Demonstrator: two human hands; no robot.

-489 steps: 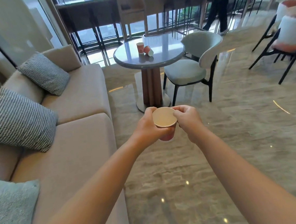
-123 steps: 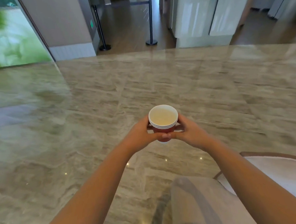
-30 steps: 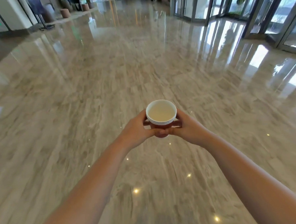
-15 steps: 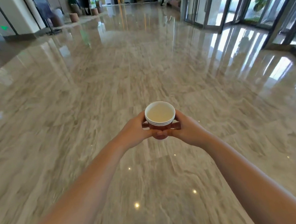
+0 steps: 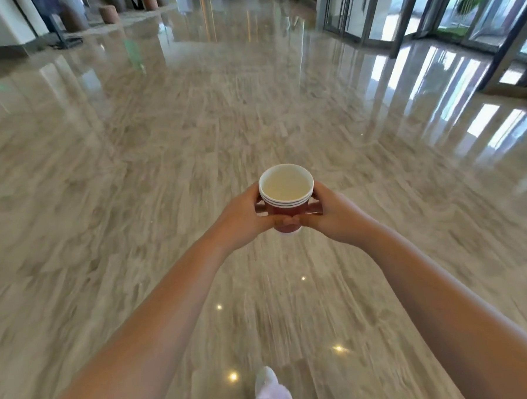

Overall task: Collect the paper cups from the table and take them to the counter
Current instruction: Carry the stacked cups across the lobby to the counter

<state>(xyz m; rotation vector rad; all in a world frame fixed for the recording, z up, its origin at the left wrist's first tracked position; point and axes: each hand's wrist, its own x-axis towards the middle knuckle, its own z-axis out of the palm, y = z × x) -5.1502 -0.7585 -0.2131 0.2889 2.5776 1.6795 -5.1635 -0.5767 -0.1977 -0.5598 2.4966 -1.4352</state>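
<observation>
We carry the stack of paper cups (image 5: 286, 198) upright over the marble floor (image 5: 161, 143).
Our left hand (image 5: 242, 218) and right hand (image 5: 336, 217) clasp the stack's red sides, thumbs meeting in front; glass doors (image 5: 429, 13) far right of it.

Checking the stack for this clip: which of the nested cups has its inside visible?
Only the top cup of the nested stack, held between the left hand and right hand; the others show just rims beneath it.

Beneath you, the polished marble floor (image 5: 162, 149) bears only your white shoe (image 5: 270, 391) near the bottom edge, with brown cylindrical stools (image 5: 109, 13) standing far off at the upper left.
</observation>
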